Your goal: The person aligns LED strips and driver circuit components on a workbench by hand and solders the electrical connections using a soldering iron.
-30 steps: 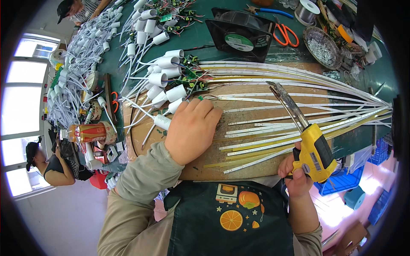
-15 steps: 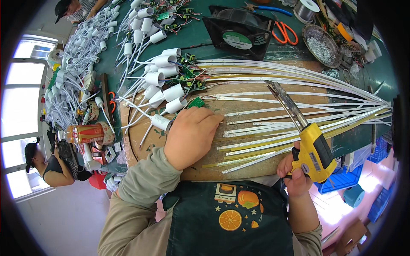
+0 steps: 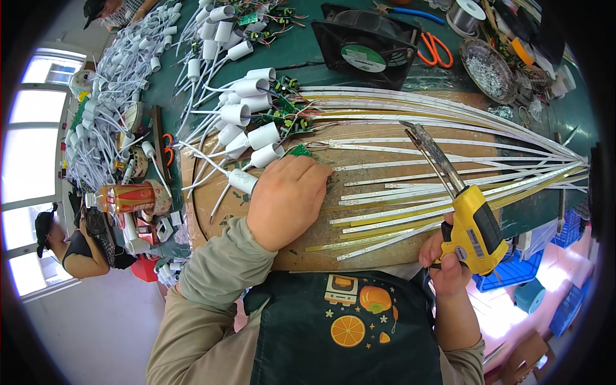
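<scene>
My right hand (image 3: 444, 264) is closed round the grip of a yellow and black soldering gun (image 3: 475, 221). Its long metal tip points up and away over a fan of thin LED strips (image 3: 443, 199). My left hand (image 3: 287, 200) is closed, knuckles up, near the strips' left ends; whatever its fingertips pinch is hidden beneath it. A white plastic lamp tube end (image 3: 241, 181) with a cable lies against the left side of that hand. Just beyond its fingers shows a small green circuit board (image 3: 299, 151). More white tube ends (image 3: 264, 136) with boards and wires lie past it.
Cardboard (image 3: 298, 258) covers the near part of the green table. Beyond it stand a black fan (image 3: 366, 45), orange-handled scissors (image 3: 436, 51), a solder spool (image 3: 465, 16) and a round dish (image 3: 489, 70). White cabled pieces (image 3: 102, 141) heap up at left, near a bottle (image 3: 125, 199). Two people are at left.
The whole view has shifted slightly. My left hand has turned a little, its fingers drawn in slightly. The soldering gun stays in my right hand, in nearly the same position.
</scene>
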`<move>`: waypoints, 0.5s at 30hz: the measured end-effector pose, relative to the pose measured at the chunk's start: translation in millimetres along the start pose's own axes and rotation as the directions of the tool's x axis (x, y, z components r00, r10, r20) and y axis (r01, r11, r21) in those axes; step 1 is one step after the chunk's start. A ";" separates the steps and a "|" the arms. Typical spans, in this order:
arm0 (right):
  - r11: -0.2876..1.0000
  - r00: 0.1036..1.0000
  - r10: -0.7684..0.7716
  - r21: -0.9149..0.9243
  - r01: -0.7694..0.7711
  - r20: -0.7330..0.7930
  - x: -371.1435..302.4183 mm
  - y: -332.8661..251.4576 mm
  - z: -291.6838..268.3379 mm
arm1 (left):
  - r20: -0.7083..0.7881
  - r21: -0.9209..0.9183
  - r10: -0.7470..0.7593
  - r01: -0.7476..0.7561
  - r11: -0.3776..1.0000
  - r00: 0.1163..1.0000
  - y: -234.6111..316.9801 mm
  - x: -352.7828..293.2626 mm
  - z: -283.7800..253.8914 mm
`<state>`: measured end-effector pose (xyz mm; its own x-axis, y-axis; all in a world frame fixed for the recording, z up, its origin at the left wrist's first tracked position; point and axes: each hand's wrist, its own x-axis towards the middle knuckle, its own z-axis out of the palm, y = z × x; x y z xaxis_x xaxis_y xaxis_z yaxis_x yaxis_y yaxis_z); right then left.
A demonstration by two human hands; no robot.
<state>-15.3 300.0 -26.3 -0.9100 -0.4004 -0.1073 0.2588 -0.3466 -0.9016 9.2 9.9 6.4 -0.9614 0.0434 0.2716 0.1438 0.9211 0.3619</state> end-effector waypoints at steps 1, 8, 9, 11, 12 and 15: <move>1.000 1.000 0.004 -0.005 -0.004 -0.001 0.0 -0.2 0.8 | 0.002 -0.001 -0.003 0.003 1.000 1.000 -0.9 -0.2 -0.1; 0.999 0.999 0.035 -0.028 -0.035 -0.001 -2.9 -2.1 2.3 | 0.020 0.005 -0.032 0.032 0.999 0.999 0.0 2.8 4.1; 0.997 0.998 0.055 -0.055 -0.055 0.002 -4.3 -3.5 2.9 | 0.020 0.004 -0.034 0.034 0.999 0.999 0.0 3.1 4.6; 0.994 0.997 0.078 -0.083 -0.077 0.006 -7.7 -4.5 3.5 | 0.027 0.001 -0.045 0.045 0.999 0.999 -0.4 3.0 5.2; 0.989 0.996 0.088 -0.122 -0.084 0.025 -9.8 -4.9 3.5 | 0.026 0.000 -0.048 0.048 0.999 0.999 -0.8 3.0 5.4; 0.968 0.988 0.130 -0.227 -0.109 0.081 -21.0 -0.3 -1.6 | 0.027 -0.019 -0.049 0.049 0.999 0.998 -2.4 2.5 4.9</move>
<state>3.2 309.9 -24.5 -0.8392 -0.5097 -0.1896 0.2761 -0.0991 -0.9560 5.3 9.7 1.8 -0.9734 0.0092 0.2291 0.1009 0.9144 0.3919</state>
